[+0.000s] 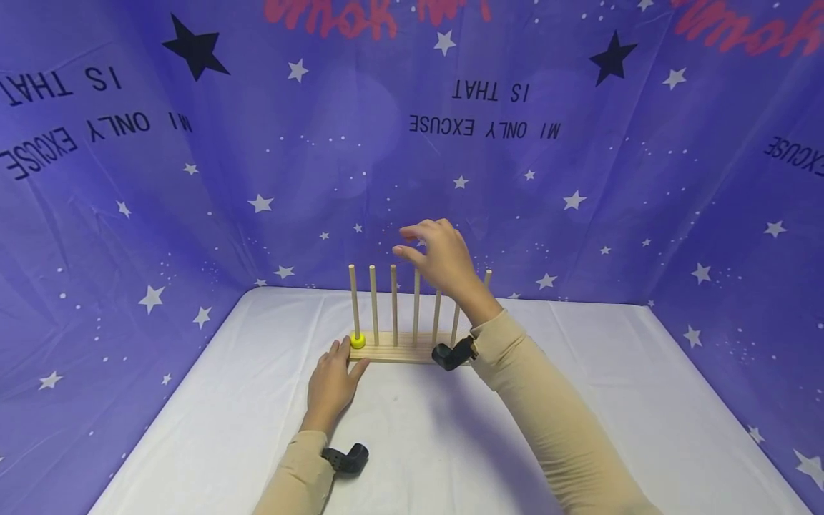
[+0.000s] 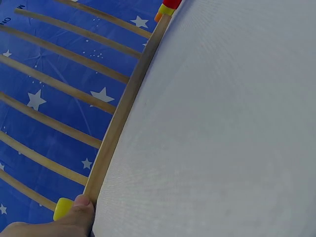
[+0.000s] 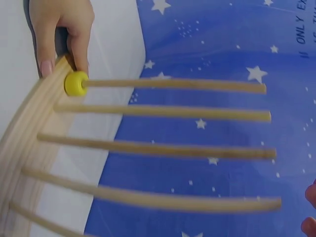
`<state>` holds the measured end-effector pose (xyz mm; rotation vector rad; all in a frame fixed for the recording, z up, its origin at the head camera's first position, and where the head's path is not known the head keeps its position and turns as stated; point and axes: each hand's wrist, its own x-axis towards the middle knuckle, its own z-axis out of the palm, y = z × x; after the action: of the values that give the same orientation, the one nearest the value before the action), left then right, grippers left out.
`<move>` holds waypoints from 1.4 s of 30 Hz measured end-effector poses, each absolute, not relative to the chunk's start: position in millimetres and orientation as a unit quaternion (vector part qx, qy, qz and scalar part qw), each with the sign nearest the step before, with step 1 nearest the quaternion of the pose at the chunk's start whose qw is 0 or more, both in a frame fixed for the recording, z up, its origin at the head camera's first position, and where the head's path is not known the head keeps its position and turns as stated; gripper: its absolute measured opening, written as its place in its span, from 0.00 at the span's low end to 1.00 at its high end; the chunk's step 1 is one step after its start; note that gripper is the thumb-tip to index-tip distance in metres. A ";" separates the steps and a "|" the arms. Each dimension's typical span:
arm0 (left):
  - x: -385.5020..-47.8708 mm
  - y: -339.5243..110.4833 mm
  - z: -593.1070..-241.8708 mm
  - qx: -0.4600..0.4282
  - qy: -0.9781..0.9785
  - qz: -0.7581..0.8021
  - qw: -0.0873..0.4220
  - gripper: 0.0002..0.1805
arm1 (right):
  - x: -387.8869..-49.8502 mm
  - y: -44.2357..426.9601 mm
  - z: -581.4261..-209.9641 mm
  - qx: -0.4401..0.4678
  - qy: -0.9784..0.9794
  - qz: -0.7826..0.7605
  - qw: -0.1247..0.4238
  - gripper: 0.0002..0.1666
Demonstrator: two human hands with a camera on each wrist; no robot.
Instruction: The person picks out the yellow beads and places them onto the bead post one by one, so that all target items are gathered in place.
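Observation:
A wooden peg rack (image 1: 399, 352) stands on the white table, several upright pegs (image 1: 374, 304) rising from its flat base. One yellow bead (image 1: 357, 341) sits at the foot of the leftmost peg, down on the base. My left hand (image 1: 331, 383) grips the rack's left end; in the right wrist view its thumb and fingers (image 3: 79, 49) straddle that end beside the bead. Above the middle pegs is my right hand (image 1: 440, 257), thumb and fingers apart with nothing between them. Only its fingertips (image 3: 310, 195) show at the right wrist view's edge. My right forearm hides part of the rack's right side.
Red, yellow and orange pieces (image 2: 170, 6) show by the rack's far end in the left wrist view; the head view does not show them. A white cloth (image 1: 399, 429) covers the table. Behind and at both sides hangs a purple star-printed curtain (image 1: 386, 157).

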<state>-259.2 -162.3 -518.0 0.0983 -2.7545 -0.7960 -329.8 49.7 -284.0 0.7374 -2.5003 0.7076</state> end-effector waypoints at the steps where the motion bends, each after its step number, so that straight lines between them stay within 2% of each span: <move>1: -259.2 -162.3 -518.3 0.034 -0.951 -0.274 0.137 0.40 | -330.0 54.0 -283.8 0.264 -0.903 0.259 0.220 0.23; 25: -257.5 -162.7 -516.6 0.030 -0.950 -0.278 0.140 0.40 | -324.4 151.7 -293.4 0.199 -0.879 0.337 0.272 0.25; 33: -258.3 -161.1 -517.7 0.029 -0.953 -0.270 0.133 0.39 | -319.1 183.3 -313.6 0.180 -0.882 0.345 0.266 0.25; 42: -258.0 -160.9 -517.1 0.032 -0.952 -0.275 0.134 0.39 | -311.9 210.2 -336.3 0.147 -0.898 0.342 0.235 0.26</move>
<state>-258.0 -160.9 -517.1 0.0917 -2.7593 -0.7959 -311.9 210.2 -336.3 0.4019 -2.4630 0.9383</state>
